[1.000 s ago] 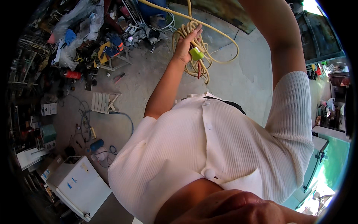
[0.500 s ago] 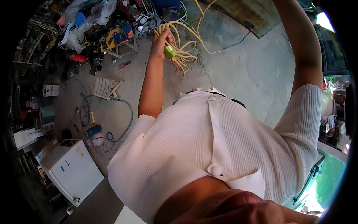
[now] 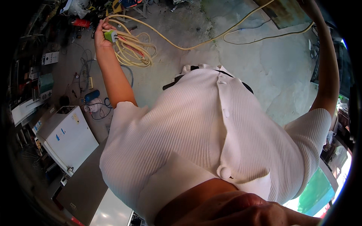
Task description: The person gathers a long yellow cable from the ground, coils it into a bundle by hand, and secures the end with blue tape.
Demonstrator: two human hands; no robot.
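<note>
At the upper left, my left hand [image 3: 102, 34] is closed around a coiled beige extension cord [image 3: 134, 51]. A green-and-white plug or socket block [image 3: 110, 36] sits against the fingers, and the loops hang to its right, with a bit of red among them. From the coil one strand sags across the floor and rises to the upper edge. Another strand runs behind my right forearm. My right arm reaches up at the far right; my right hand [image 3: 308, 6] is dark at the picture's rim and its fingers are hidden, so its grip does not show.
A white cabinet-like appliance [image 3: 69, 137] stands at the left, beside a grey tabletop [image 3: 81, 184]. Near it lie a blue cylinder [image 3: 91, 95] and a thin hose on the concrete floor [image 3: 241, 60]. Clutter lines the left side. A rusty panel [image 3: 290, 15] lies at the upper right.
My left hand has swung left with the coiled cord. The cord now stretches in a long sag toward the right. My right arm has shifted outward to the right.
</note>
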